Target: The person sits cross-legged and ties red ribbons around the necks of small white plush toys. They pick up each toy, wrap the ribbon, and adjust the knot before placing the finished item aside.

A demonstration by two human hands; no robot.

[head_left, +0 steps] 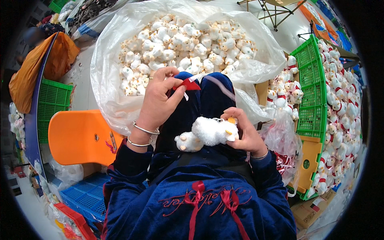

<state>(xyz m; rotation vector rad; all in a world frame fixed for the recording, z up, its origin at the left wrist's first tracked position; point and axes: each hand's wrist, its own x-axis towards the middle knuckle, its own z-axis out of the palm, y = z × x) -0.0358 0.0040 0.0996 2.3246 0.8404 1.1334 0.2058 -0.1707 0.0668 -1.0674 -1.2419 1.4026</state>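
Observation:
Above my left knee, my left hand (159, 96) pinches a small red cloth piece (191, 84) with white strips at its ends, between thumb and fingertips. My right hand (246, 134) is closed round the head end of a small white plush toy (210, 131) with yellow-orange parts, held sideways over my lap. A second white plush toy (188, 142) lies on my lap, touching the first one. The red piece and the held toy are apart. In front of my knees, a large clear plastic bag (108, 60) lies wide open, full of similar white plush toys (172, 44).
An orange chair (80, 136) stands at my left, with a blue crate (86, 196) below it. On the right, a green crate (314, 88) is surrounded by white toys wearing red scarves (340, 104). A plastic bag of red-and-white strips (284, 160) lies beside my right forearm.

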